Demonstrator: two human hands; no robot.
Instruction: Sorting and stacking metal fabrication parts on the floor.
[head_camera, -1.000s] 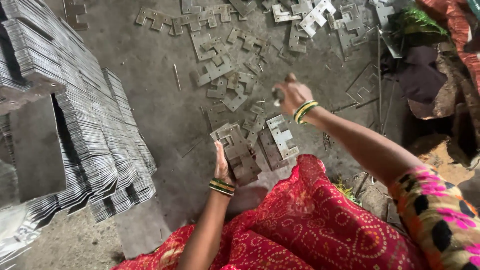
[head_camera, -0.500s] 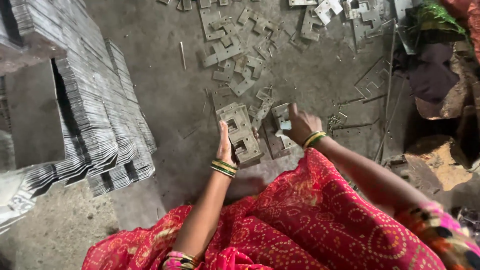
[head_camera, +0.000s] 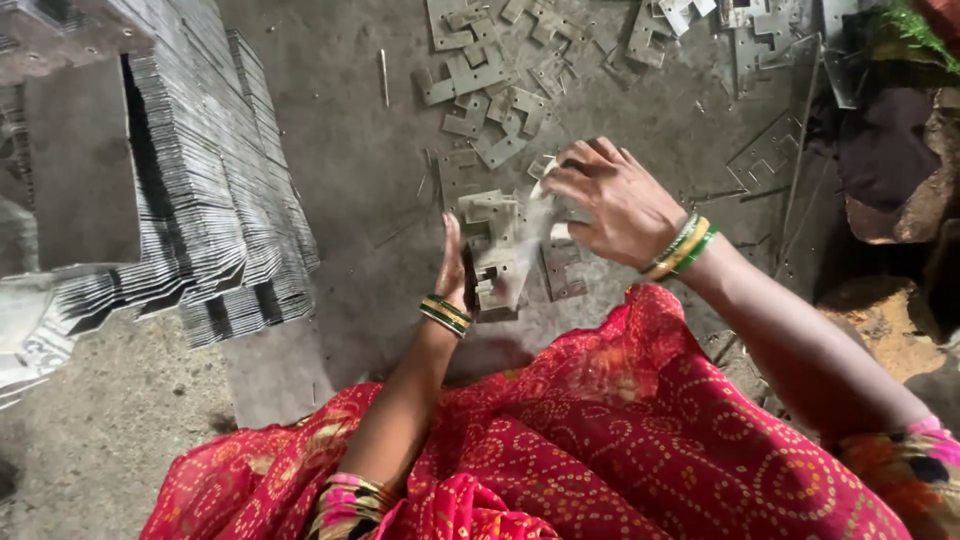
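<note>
My left hand (head_camera: 452, 262) rests flat, on edge, against the left side of a small stack of flat grey notched metal pieces (head_camera: 497, 250) on the concrete floor. My right hand (head_camera: 610, 200), with green and yellow bangles at the wrist, holds one notched metal piece (head_camera: 541, 200) just above the stack's right side. The piece is blurred. More loose metal pieces (head_camera: 480, 95) of the same kind lie scattered on the floor beyond the stack. A red patterned cloth (head_camera: 590, 440) covers my lap below both arms.
A large slanting pile of stacked thin metal sheets (head_camera: 210, 180) fills the left side. Bigger cut metal plates (head_camera: 770, 150) and thin strips lie at the right, by dark cloth (head_camera: 890, 140) and brown lumps (head_camera: 885, 310).
My right hand came back from the scattered pieces farther out to the stack, carrying a piece. My left hand stayed against the stack. The camera view shifted closer over the stack.
</note>
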